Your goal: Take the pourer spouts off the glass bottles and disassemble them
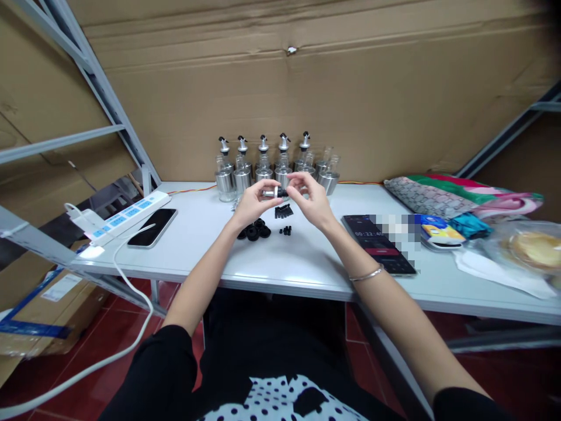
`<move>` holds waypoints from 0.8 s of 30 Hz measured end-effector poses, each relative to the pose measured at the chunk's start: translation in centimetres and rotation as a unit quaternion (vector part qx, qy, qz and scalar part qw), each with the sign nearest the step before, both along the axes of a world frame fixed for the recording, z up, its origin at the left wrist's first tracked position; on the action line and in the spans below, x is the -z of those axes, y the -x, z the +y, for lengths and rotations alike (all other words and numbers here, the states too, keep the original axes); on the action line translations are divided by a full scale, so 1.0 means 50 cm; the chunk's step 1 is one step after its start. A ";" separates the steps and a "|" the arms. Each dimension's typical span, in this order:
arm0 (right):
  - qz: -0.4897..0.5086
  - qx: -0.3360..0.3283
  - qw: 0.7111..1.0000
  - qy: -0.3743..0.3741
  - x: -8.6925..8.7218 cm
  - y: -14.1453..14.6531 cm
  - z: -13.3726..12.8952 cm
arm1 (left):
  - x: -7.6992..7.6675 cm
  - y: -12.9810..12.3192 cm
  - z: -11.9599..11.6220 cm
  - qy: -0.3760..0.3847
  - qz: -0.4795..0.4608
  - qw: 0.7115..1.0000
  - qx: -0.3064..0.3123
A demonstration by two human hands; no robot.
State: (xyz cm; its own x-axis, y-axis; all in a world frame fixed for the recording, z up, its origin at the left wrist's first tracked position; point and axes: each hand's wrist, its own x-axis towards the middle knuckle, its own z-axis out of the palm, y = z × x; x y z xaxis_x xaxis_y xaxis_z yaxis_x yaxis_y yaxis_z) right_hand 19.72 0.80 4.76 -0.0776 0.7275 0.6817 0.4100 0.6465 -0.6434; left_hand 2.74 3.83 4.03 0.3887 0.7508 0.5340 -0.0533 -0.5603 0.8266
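Note:
Above the white table [280, 263], my left hand [256, 203] pinches a small silver pourer piece [269, 193] lying sideways, its black end towards the right. My right hand [310, 200] has its thumb and fingertips at that black end [283, 192], curled round it. Below the hands lie several black strips [283, 211], a few tiny black parts [287, 230] and a pile of round black caps [253, 231]. Behind them stand several glass and steel bottles [225, 181]; those in the back row carry silver pourers with black tips [263, 143].
A phone [153, 228] and a white power strip [131, 217] with a cable lie at the left. On the right are a phone showing a timer [379, 245], a colourful packet [440, 230], a patterned bag [438, 196] and a plastic-wrapped round food [534, 248]. Cardboard [263, 88] stands behind.

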 end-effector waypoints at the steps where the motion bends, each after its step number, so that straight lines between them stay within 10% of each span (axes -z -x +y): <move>1: 0.014 0.005 0.999 0.034 0.000 0.001 0.002 | 0.002 -0.001 0.000 -0.009 0.004 1.000 -0.002; 6: 0.038 -0.057 0.987 0.148 0.008 0.005 0.011 | 0.005 0.005 0.003 -0.049 0.028 0.998 -0.021; 14: 0.017 -0.053 0.997 0.044 -0.001 0.003 0.006 | 0.005 0.016 0.012 -0.062 0.089 0.991 -0.075; 24: 0.002 -0.008 1.000 0.011 -0.001 -0.005 0.008 | 0.016 0.113 0.087 -0.087 0.152 0.934 -0.311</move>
State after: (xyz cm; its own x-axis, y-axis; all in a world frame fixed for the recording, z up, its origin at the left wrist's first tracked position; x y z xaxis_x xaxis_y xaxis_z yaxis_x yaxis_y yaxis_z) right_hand 19.99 1.20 4.81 -0.0865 0.7408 0.6661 0.3963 0.6390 -0.6592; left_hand -2.90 8.18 3.22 0.0600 0.7939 0.6050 0.5486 -0.5326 0.6445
